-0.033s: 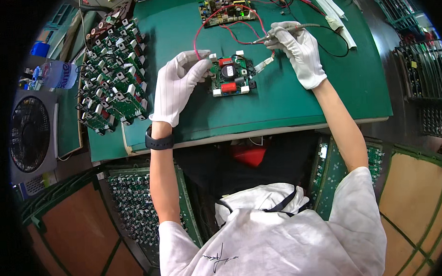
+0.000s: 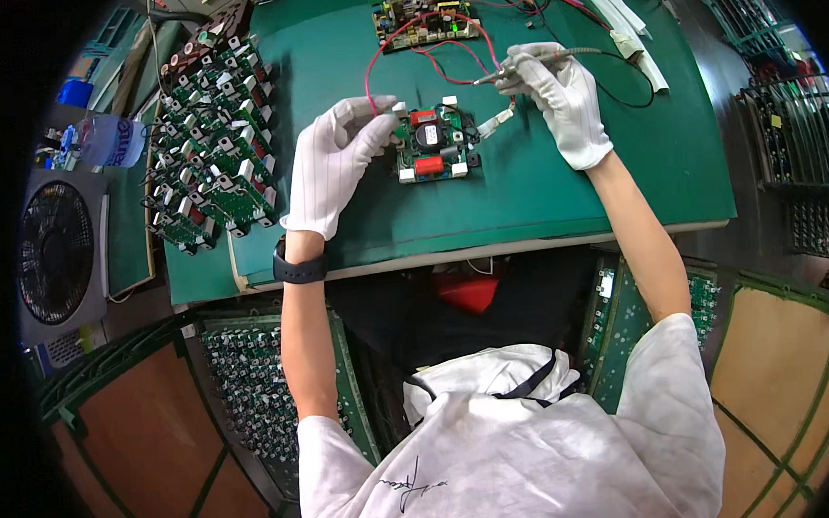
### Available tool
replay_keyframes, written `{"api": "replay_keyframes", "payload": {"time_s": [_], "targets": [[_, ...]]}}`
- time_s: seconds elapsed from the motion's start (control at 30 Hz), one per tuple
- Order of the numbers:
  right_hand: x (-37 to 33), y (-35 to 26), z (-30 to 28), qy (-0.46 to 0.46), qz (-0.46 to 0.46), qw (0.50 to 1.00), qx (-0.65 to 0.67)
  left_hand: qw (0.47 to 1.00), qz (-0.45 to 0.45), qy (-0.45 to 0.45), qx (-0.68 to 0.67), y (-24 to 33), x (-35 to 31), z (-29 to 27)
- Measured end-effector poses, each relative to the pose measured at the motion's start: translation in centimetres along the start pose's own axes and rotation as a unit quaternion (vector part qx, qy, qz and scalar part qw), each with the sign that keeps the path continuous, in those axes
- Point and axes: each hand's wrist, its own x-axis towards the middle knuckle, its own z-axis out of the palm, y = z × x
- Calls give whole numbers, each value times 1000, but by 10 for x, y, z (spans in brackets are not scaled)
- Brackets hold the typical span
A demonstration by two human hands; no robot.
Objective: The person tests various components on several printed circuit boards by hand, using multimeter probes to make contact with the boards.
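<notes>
A small green circuit board (image 2: 449,153) with red blocks, a round black part and white corner pieces lies on the green mat. My left hand (image 2: 338,157), in a white glove, is closed at the board's left edge. A red wire (image 2: 369,78) runs down between its thumb and fingers; the wire's end is hidden there. My right hand (image 2: 560,103), also gloved, grips a slim grey pen-shaped probe (image 2: 488,77) above and right of the board, tip pointing left and apart from it. A white-wrapped lead (image 2: 496,122) reaches toward the board's right side.
Stacked circuit boards (image 2: 214,147) crowd the mat's left side. A larger populated board (image 2: 424,19) with red wires stands at the back. White strips (image 2: 621,33) lie far right, near the probe's dark cable (image 2: 642,98). Board-filled racks (image 2: 254,383) stand below the table edge.
</notes>
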Motion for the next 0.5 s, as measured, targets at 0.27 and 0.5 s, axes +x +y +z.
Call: {"api": "replay_keyframes", "payload": {"time_s": [0.27, 0.5], "targets": [[-7, 0, 8, -53, -71, 990, -107, 976, 99, 42, 189, -3, -8, 15], [-8, 3, 4, -64, -56, 992, -88, 961, 127, 21, 247, -4, -15, 13]]}}
